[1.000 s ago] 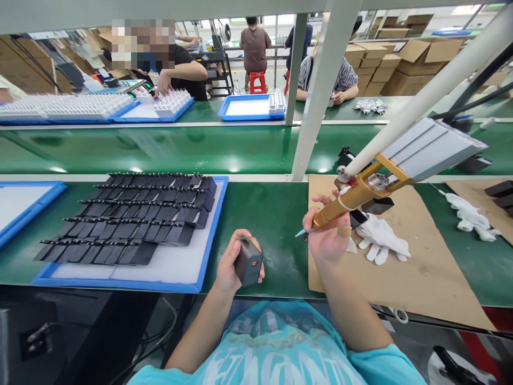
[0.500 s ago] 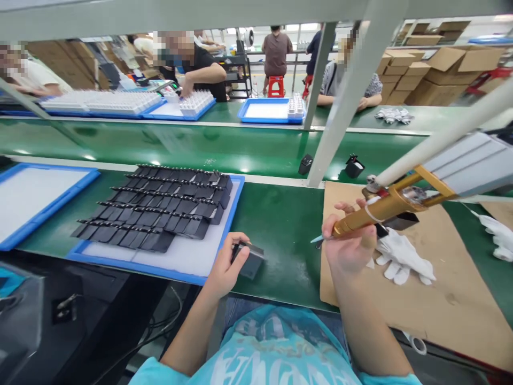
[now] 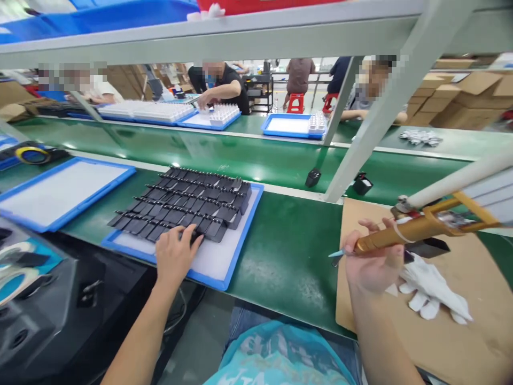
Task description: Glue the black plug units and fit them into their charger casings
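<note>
Rows of black adapters (image 3: pixel 188 200) lie on a white sheet in a blue-rimmed tray (image 3: pixel 240 251). At the front row, my left hand (image 3: pixel 176 251) has its fingers curled round a black adapter (image 3: pixel 195 235), which is mostly hidden under them. My right hand (image 3: pixel 371 259) is wrapped around a gold cylindrical tool (image 3: pixel 385 235) whose pale blue tip (image 3: pixel 335 253) points left, above the bench. White gloves (image 3: pixel 435 289) lie on brown cardboard (image 3: pixel 404 342) beside that hand. A black object with an open side (image 3: pixel 428 247) shows behind the tool.
Another blue tray (image 3: pixel 64 192) with a white sheet is at the left. A slanted metal post (image 3: pixel 360 144) rises behind the bench. Two black adapters (image 3: pixel 313 177) (image 3: pixel 363 183) are on the green surface beyond. Co-workers (image 3: pixel 228 88) sit across, near trays of white parts (image 3: pixel 164 112).
My left hand has moved left with the black adapter, from the bare green bench to the tray's front row. The view has shifted left; my right hand still holds the tool.
</note>
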`<move>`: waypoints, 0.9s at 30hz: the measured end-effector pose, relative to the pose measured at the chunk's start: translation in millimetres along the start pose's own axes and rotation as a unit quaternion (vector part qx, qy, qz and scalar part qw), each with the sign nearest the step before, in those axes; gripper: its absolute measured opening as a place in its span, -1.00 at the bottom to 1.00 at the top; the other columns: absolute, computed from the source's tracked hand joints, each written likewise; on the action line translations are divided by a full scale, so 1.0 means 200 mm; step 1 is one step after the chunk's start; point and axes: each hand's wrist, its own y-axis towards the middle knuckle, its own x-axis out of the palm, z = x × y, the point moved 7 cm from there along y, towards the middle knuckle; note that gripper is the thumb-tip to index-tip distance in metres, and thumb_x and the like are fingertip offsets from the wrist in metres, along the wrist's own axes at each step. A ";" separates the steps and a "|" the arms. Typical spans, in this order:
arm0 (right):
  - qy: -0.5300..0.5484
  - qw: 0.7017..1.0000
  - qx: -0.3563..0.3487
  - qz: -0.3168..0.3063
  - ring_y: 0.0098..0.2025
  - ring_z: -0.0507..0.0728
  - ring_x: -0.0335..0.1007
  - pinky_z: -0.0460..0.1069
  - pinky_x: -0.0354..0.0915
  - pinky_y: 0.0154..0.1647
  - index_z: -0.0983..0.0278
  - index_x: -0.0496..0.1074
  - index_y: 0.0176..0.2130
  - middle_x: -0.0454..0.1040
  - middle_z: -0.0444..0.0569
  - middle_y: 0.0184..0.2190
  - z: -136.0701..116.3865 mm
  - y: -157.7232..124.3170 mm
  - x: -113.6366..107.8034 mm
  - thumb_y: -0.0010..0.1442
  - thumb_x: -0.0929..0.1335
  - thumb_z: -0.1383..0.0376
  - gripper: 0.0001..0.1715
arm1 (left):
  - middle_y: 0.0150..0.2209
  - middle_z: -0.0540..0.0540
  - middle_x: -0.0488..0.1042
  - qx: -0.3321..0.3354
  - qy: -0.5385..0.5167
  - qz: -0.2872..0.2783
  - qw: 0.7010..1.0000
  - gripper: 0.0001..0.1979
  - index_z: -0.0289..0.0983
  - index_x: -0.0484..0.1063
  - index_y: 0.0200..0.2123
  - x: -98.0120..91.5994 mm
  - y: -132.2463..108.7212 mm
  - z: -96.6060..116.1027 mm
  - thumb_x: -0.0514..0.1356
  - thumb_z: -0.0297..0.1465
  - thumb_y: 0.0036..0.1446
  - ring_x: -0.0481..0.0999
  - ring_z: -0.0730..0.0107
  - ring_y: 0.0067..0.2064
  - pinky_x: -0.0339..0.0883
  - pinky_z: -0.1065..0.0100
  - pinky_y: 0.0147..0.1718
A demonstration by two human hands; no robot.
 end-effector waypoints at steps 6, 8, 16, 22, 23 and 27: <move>0.026 0.999 -0.021 -0.007 -0.65 -0.04 0.28 -0.06 0.10 -0.65 0.09 0.32 -0.03 0.42 -0.12 -0.20 0.01 0.01 0.01 0.16 0.29 -0.05 -0.56 | 0.19 -0.47 0.22 -0.010 -0.070 0.057 0.996 -0.47 -0.28 0.34 0.16 0.00 -0.03 -0.04 0.15 -0.16 0.18 0.25 -0.35 0.15 0.22 -0.24 0.00; 0.025 0.999 -0.020 -0.008 -0.65 -0.04 0.28 -0.07 0.08 -0.65 0.09 0.32 -0.05 0.42 -0.12 -0.20 0.01 0.01 0.01 0.17 0.28 -0.05 -0.57 | 0.24 -0.43 0.17 -0.026 -0.083 0.070 0.994 -0.45 -0.19 0.27 0.21 0.00 -0.03 -0.05 0.16 -0.19 0.16 0.22 -0.43 0.18 0.20 -0.36 -0.01; -0.002 0.999 0.006 -0.033 -0.43 0.04 0.40 0.01 0.28 -0.40 0.06 0.27 -0.01 0.39 -0.08 -0.09 -0.01 0.00 -0.01 0.14 0.33 -0.03 -0.54 | 0.35 -0.21 0.03 0.074 -0.201 0.100 0.972 -0.37 -0.01 0.08 0.30 -0.23 0.22 0.22 0.14 -0.15 0.18 0.10 -0.27 0.32 0.00 -0.28 0.24; 0.004 0.999 0.011 -0.047 -0.49 0.00 0.34 -0.01 0.23 -0.48 0.05 0.25 -0.03 0.37 -0.08 -0.06 -0.02 0.01 -0.08 0.18 0.29 -0.03 -0.59 | 0.29 -0.30 0.18 0.195 -0.312 -0.068 0.928 -0.30 -0.33 0.08 0.29 -0.13 0.84 0.97 0.18 -0.22 0.15 0.11 0.01 0.33 -0.02 0.06 0.30; 0.003 0.999 0.008 -0.044 -0.50 0.00 0.33 -0.01 0.22 -0.49 0.06 0.25 -0.04 0.36 -0.08 -0.06 -0.02 0.01 -0.09 0.19 0.29 -0.03 -0.60 | 0.32 -0.32 0.14 0.173 -0.318 -0.122 0.924 -0.26 -0.36 0.03 0.31 -0.04 0.94 1.09 0.20 -0.26 0.13 0.08 0.01 0.35 -0.03 0.10 0.30; -0.011 0.999 -0.006 -0.032 -0.52 0.00 0.31 -0.03 0.21 -0.54 0.05 0.25 -0.04 0.38 -0.06 -0.08 -0.02 0.01 -0.13 0.19 0.29 -0.03 -0.60 | 0.28 -0.46 0.18 0.072 -0.330 -0.217 0.916 -0.13 -0.44 -0.07 0.34 0.28 1.21 1.40 0.27 -0.29 0.07 0.22 -0.04 0.29 0.15 0.17 0.18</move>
